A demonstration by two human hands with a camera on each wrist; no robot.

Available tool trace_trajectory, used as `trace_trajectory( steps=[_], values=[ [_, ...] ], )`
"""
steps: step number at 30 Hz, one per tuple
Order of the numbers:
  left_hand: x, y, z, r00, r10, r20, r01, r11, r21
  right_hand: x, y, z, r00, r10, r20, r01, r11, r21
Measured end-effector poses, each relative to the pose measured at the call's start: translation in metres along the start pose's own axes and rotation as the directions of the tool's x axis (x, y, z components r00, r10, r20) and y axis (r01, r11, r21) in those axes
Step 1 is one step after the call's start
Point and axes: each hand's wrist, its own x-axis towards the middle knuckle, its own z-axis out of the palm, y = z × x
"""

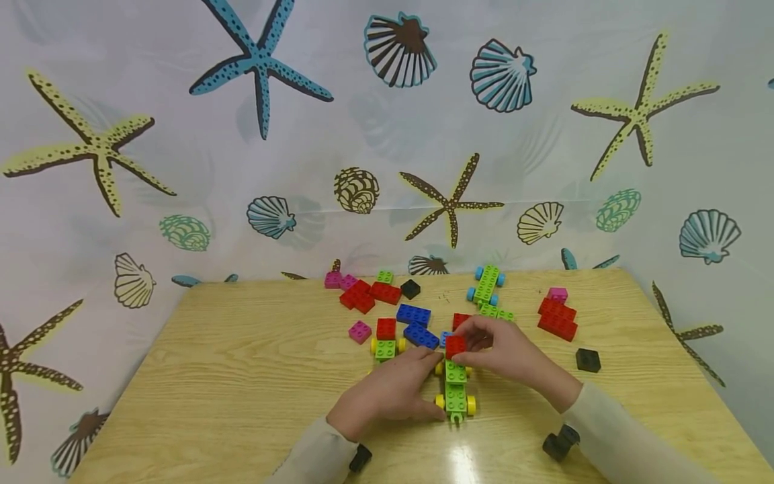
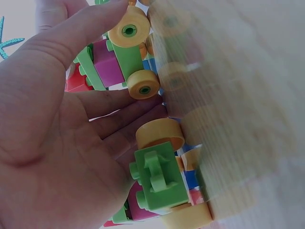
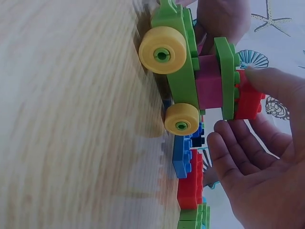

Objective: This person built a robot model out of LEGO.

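Observation:
A toy car [image 1: 456,396] has a green base on yellow wheels, with a magenta brick [image 3: 208,82] and a green plate [image 3: 225,78] stacked on it. My left hand [image 1: 393,390] holds the car from its left side, thumb by the near wheel and fingertips by the far wheel [image 2: 143,85]. Atop the plate sits a red brick [image 3: 249,95], pinched by my right hand [image 1: 504,349]; its thumb lies on the brick. Behind the left hand stands a second green car [image 1: 385,349] with yellow wheels and a red brick on it.
Blue bricks [image 1: 414,314] lie beyond the hands. Red bricks [image 1: 358,296] are at the back left, others [image 1: 557,318] at the right near a black brick [image 1: 588,360]. A green base with blue wheels [image 1: 486,285] stands at the back by the patterned cloth.

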Motion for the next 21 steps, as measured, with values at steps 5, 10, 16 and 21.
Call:
trace_trajectory(
  steps=[5,10,16,21],
  values=[
    [-0.0005,0.0006,0.0003,1.000,-0.004,0.002,0.004,1.000,-0.001,-0.0036,0.0010,0.0021,1.000,0.025,0.007,-0.025,0.999,0.032],
    [0.0003,0.0009,0.0002,1.000,-0.012,0.007,0.012,1.000,-0.001,-0.0051,0.0021,0.0026,0.998,0.055,0.010,-0.056,0.993,0.104],
    [0.0007,0.0006,0.0004,1.000,-0.011,0.007,0.011,1.000,-0.005,-0.0037,0.0054,0.0013,0.999,0.035,0.022,-0.038,0.987,0.158],
    [0.0004,0.0016,-0.0013,1.000,-0.011,0.005,0.011,1.000,-0.005,-0.0035,0.0059,0.0016,0.999,0.032,0.015,-0.034,0.985,0.167]
  ],
)
